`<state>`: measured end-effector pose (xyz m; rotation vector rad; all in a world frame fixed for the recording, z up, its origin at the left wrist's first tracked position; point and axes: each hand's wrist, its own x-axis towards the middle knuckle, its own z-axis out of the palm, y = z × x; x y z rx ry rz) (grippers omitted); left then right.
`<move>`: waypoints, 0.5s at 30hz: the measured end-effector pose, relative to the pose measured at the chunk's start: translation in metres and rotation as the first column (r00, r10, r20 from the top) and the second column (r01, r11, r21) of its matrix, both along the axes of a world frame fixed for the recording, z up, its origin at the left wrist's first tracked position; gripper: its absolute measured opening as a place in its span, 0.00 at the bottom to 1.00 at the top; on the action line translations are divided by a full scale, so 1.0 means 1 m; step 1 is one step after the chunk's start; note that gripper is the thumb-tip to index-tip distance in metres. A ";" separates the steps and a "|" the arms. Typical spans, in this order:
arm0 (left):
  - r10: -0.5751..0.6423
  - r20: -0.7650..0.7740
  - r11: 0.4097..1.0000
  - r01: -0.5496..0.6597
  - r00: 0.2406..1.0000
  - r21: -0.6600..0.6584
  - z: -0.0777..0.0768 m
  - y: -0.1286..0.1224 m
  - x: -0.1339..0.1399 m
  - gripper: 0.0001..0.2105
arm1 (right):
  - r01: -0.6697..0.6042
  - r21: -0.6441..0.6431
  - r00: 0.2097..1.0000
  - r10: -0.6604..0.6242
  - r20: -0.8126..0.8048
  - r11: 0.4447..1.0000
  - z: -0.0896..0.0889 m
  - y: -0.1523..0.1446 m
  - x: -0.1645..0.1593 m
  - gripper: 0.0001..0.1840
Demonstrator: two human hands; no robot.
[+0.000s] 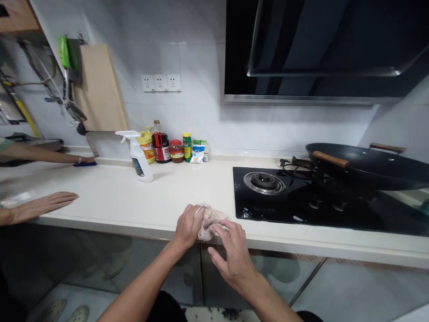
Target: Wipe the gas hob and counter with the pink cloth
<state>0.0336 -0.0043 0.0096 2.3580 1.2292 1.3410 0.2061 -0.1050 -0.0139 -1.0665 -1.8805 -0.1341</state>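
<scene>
Labels first: we see print on the white spray bottle (139,161), the dark bottle (161,147) with a red-and-white label, the red-lidded jar (177,152), the green container (187,148) with a yellow cap and the white-and-blue packet (197,153); all of it is too small for us to read. We find the crumpled cloth (208,219) at the front edge of the white counter (167,192), left of the black cooktop (248,210); it lies between the two hands, against the fingers of the left hand (188,226), which is closed on it; the right hand (233,257) is spread, thumb apart from the fingers, its fingertips at the cloth's right side; we cannot tell whether they press on it. Farther left we record a co-worker's flat hand (56,202) on the counter.
</scene>
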 end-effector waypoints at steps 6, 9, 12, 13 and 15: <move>-0.010 0.027 1.000 0.009 1.000 0.016 -0.003 -0.014 0.007 0.20 | -0.005 -0.062 0.998 0.002 -0.056 0.998 -0.007 0.015 -0.018 0.41; -0.028 -0.016 0.998 0.028 0.999 0.049 -0.007 -0.015 -0.002 0.20 | -0.003 -0.092 0.997 -0.003 -0.072 0.996 -0.005 0.021 -0.027 0.35; -0.019 -0.063 0.997 0.024 0.998 0.073 -0.017 -0.015 -0.019 0.16 | -0.011 -0.077 0.999 0.008 -0.031 0.997 -0.004 0.022 -0.032 0.19; -0.013 -0.098 0.996 0.021 0.995 0.085 -0.020 -0.016 -0.026 0.15 | -0.019 -0.056 1.000 0.018 -0.018 0.998 -0.005 0.022 -0.033 0.15; 0.005 -0.188 0.993 0.018 0.982 0.119 -0.028 -0.019 -0.040 0.18 | -0.051 -0.024 0.999 0.051 -0.001 0.998 -0.010 0.020 -0.033 0.11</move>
